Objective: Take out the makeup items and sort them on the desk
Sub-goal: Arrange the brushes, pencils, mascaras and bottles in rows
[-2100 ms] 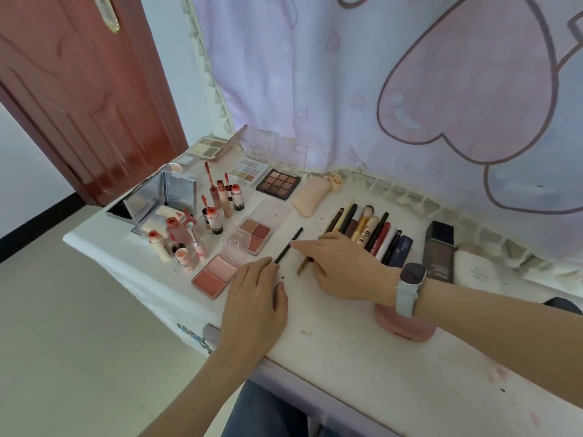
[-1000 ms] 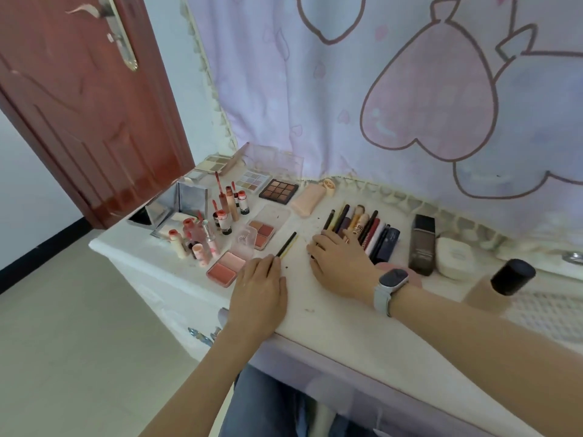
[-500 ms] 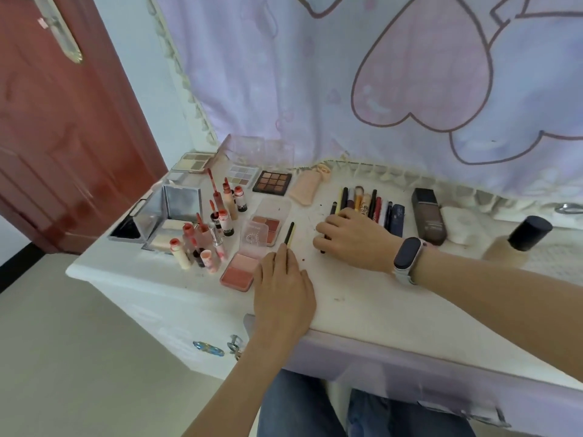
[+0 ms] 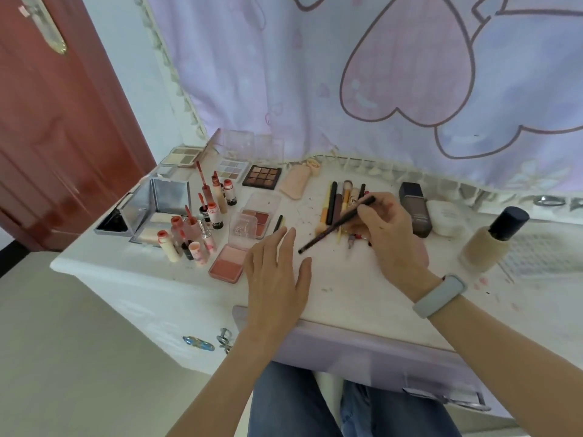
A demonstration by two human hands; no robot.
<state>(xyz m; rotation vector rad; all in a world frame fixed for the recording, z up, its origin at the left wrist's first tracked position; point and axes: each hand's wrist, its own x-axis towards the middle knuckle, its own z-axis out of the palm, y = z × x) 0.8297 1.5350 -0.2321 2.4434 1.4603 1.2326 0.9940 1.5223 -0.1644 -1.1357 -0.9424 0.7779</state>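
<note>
Pinching a thin dark pencil (image 4: 337,224) in my right hand (image 4: 386,235), I have thumb and fingertips closed on its upper end, above the white desk (image 4: 347,298). It is slim and near black with a purplish tint along the shaft (eyeliner or brow pencil, I cannot tell which). Its long axis runs diagonally: the held end points up and away toward the dark foundation bottle (image 4: 415,209), the free tip slants down toward my left hand (image 4: 277,280). That hand lies flat on the desk, fingers straight and slightly spread, holding nothing, its fingertips just beside the pencil's lower tip.

Behind the pencil lies the row of pencils and brushes (image 4: 342,205), lengthwise away from me; one cream tube there carries dark lettering too blurred to read. Left of the pencil sits the clear blush palette (image 4: 255,220), and beyond it the lip glosses (image 4: 208,222), their small labels unreadable.
</note>
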